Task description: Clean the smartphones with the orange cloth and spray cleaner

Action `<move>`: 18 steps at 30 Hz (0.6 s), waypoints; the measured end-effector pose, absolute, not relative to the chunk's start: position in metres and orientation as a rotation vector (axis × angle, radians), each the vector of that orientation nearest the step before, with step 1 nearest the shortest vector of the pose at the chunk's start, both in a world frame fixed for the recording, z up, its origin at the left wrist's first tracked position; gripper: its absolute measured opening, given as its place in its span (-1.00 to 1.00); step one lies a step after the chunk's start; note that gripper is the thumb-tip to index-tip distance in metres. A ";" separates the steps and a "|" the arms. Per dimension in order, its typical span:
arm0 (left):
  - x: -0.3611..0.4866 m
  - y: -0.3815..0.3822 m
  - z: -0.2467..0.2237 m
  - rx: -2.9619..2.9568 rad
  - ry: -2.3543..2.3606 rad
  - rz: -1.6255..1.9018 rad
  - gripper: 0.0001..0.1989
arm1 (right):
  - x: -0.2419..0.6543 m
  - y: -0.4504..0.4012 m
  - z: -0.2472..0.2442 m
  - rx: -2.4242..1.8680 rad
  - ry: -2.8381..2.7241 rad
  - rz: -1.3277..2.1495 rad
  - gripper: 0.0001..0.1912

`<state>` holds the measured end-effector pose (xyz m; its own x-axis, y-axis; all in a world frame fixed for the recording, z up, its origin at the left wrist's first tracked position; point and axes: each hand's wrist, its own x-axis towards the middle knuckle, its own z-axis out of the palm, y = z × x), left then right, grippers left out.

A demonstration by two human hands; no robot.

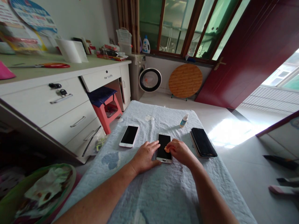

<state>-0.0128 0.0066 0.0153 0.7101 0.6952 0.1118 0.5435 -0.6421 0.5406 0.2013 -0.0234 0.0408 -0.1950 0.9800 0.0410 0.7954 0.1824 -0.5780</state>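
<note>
A white smartphone (pixel 163 140) with a dark screen lies face up on the cloth-covered table, between my hands. My left hand (pixel 145 156) rests at its left edge, fingers stretched out and touching it, thumb near the bottom corner. Over the right side of the screen, my right hand (pixel 181 151) pinches a small orange wad (pixel 166 149), perhaps a cloth or sponge, against the glass. Another white phone (pixel 129 135) lies to the left. On the right is a stack topped by a black phone (pixel 204 142). A small spray bottle (pixel 184 120) stands behind.
A pale blue quilted cloth (pixel 149 199) covers the table. Left of it are a drawer desk (pixel 65 105), a red stool (pixel 108 109) and a waste bin (pixel 76 175). Beyond stand a washing machine (pixel 136 70) with its door open and a round wooden board (pixel 185 80).
</note>
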 end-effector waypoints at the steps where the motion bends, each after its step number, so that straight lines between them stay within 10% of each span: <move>1: -0.013 0.007 0.015 2.440 0.951 0.423 -0.29 | 0.204 -0.024 0.043 -1.688 -2.067 0.626 -0.71; 18: -0.012 0.005 0.021 2.437 0.967 0.394 -0.31 | 0.201 -0.032 0.058 -1.537 -2.260 0.932 -0.69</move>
<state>-0.0124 0.0049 0.0214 0.7080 0.7010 0.0855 0.5610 -0.6318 0.5348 0.2008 -0.0320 0.0585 -0.4102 0.9009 -0.1416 0.7387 0.2372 -0.6309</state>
